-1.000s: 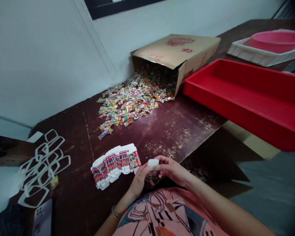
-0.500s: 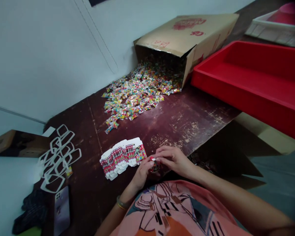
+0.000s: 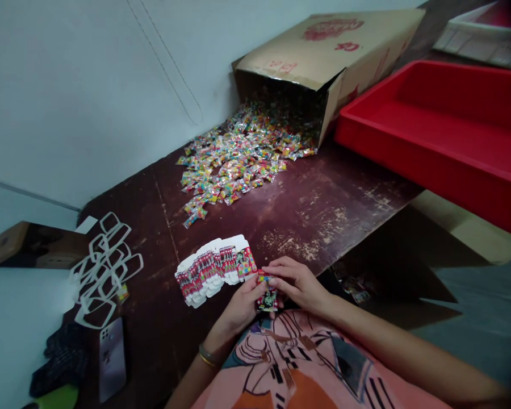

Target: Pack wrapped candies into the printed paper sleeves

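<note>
Both my hands hold one small printed carton [image 3: 267, 293] at the near edge of the dark wooden table [image 3: 323, 210]. My left hand [image 3: 241, 305] grips its left side and my right hand [image 3: 298, 284] pinches its top and right side. Just left of my hands lies a fanned stack of flat printed cartons [image 3: 215, 268]. Farther back, a heap of small colourful candy packets [image 3: 238, 159] spills from a cardboard box [image 3: 323, 51] lying on its side.
A red plastic tray [image 3: 447, 130] sits at the right, overhanging the table. White cut-out frames [image 3: 106, 267] lie at the left, with a phone [image 3: 112, 358] and a dark glove [image 3: 62, 358] nearer me. A white tray [image 3: 481, 34] sits far right.
The carton in my hands has turned from showing its white flap to showing its printed face. My view has shifted down and to the left.
</note>
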The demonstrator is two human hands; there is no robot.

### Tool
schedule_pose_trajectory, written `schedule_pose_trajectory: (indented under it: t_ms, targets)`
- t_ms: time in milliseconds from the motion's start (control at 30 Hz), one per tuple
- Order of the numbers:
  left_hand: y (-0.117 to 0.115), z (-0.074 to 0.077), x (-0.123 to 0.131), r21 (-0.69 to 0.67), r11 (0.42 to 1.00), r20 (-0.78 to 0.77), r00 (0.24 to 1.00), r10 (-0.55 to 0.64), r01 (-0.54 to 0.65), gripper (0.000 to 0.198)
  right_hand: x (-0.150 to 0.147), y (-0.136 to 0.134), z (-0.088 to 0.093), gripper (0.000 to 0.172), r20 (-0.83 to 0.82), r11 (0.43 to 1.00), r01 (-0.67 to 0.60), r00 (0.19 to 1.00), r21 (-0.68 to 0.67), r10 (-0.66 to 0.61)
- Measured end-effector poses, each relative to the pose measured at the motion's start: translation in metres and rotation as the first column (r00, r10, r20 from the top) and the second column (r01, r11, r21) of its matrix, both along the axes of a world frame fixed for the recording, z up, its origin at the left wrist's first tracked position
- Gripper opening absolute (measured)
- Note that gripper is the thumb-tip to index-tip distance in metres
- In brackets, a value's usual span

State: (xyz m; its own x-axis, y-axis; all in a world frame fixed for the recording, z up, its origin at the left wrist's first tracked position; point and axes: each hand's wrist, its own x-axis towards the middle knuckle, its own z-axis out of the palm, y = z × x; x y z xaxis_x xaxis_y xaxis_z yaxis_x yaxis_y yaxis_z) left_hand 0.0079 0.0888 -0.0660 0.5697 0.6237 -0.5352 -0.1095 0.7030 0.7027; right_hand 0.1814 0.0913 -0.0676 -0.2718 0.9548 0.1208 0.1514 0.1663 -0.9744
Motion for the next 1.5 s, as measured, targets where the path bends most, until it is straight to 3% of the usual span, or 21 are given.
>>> schedule_pose_trajectory:
  t_ms: [67,167,233,300,400,500,533,600,633,733,800,900,967,1033,1100,1167,1233,1300,1400,1433,1500]
  targets:
    - [-0.002,0.0,0.006,0.018,1.0,0.001,1.0,-0.01,0.01,0.051,0.012,-0.002,0.004,0.029,0.014,0.999,0.025,1.0,-0.037,-0.024]
    - [0.004,0.008,0.003,0.198,0.98,-0.105,0.994,0.009,0.012,0.049,0.06,0.005,0.017,0.031,0.139,0.997,0.018,0.99,-0.08,-0.007]
    - [0.012,0.015,-0.013,0.321,0.946,-0.226,0.966,0.127,-0.049,0.046,0.095,0.014,0.02,0.029,0.377,0.998,0.002,0.926,-0.062,0.022]
    - [0.022,0.019,-0.036,0.369,0.914,-0.311,0.905,0.29,-0.166,0.042,0.107,0.021,0.013,0.03,0.555,1.0,-0.028,0.832,0.001,0.023]
    - [0.033,0.02,-0.068,0.399,0.871,-0.383,0.811,0.443,-0.287,0.042,0.068,0.023,-0.012,0.031,0.58,0.988,-0.121,0.814,0.095,0.044]
    - [0.034,0.016,-0.085,0.405,0.881,-0.445,0.788,0.425,-0.246,0.043,-0.004,0.027,-0.041,0.07,0.568,0.93,-0.3,0.812,0.212,0.132]
    - [0.032,0.015,-0.088,0.387,0.898,-0.463,0.798,0.385,-0.209,0.042,-0.022,0.031,-0.048,0.067,0.581,0.908,-0.342,0.801,0.243,0.146]
    - [0.025,0.012,-0.09,0.327,0.936,-0.492,0.822,0.286,-0.13,0.041,-0.042,0.038,-0.058,0.04,0.589,0.874,-0.389,0.793,0.291,0.157]
    - [0.021,0.01,-0.09,0.285,0.953,-0.498,0.834,0.237,-0.101,0.04,-0.044,0.041,-0.059,0.028,0.573,0.869,-0.386,0.805,0.31,0.154]
    - [0.01,0.006,-0.082,0.119,0.987,-0.384,0.911,0.149,-0.112,0.046,-0.03,0.037,-0.049,0.026,0.45,0.876,-0.296,0.887,0.381,0.105]
    - [0.006,0.004,-0.069,-0.002,0.985,-0.172,0.97,0.171,-0.174,0.048,-0.019,0.024,-0.034,0.024,0.387,0.856,-0.286,0.915,0.431,0.111]
    - [0.006,-0.001,-0.043,-0.072,0.965,0.035,0.967,0.254,-0.251,0.04,-0.012,0.003,-0.016,0.023,0.391,0.797,-0.396,0.894,0.457,0.22]
    - [0.007,-0.003,-0.026,-0.036,0.962,-0.025,0.963,0.269,-0.27,0.038,-0.011,-0.004,-0.011,0.028,0.382,0.83,-0.353,0.905,0.433,0.186]
    - [0.006,-0.004,-0.013,0.002,0.974,-0.139,0.964,0.225,-0.227,0.032,-0.011,-0.003,-0.011,0.032,0.357,0.901,-0.205,0.932,0.383,0.06]
    - [0.006,-0.004,-0.004,0.014,0.983,-0.215,0.96,0.18,-0.181,0.025,-0.011,0.002,-0.011,0.028,0.314,0.946,-0.06,0.948,0.318,-0.046]
    - [0.008,-0.001,0.001,-0.003,0.988,-0.23,0.962,0.148,-0.153,0.022,-0.011,0.008,-0.008,0.019,0.263,0.972,-0.019,0.964,0.235,-0.044]
    - [0.013,0.004,0.003,-0.01,0.993,-0.228,0.967,0.109,-0.114,0.022,-0.007,0.014,-0.003,0.011,0.212,0.99,-0.043,0.977,0.138,0.013]
    - [0.02,0.011,0.003,0.003,1.0,-0.195,0.981,-0.002,0.002,0.022,0.002,0.023,0.005,0.011,0.151,0.989,-0.147,0.978,0.03,0.141]
    - [0.025,0.013,0.006,0.074,0.978,-0.124,0.975,-0.184,0.194,0.025,0.02,0.036,0.014,0.023,-0.001,0.914,-0.394,0.918,-0.095,0.396]
    - [0.024,0.01,0.008,0.12,0.973,-0.155,0.972,-0.176,0.195,0.028,0.025,0.039,0.014,0.026,-0.042,0.892,-0.438,0.899,-0.111,0.436]
    - [0.017,-0.001,0.012,0.233,0.968,-0.302,0.953,-0.013,0.087,0.033,0.03,0.04,0.009,0.026,-0.095,0.908,-0.395,0.918,-0.139,0.385]
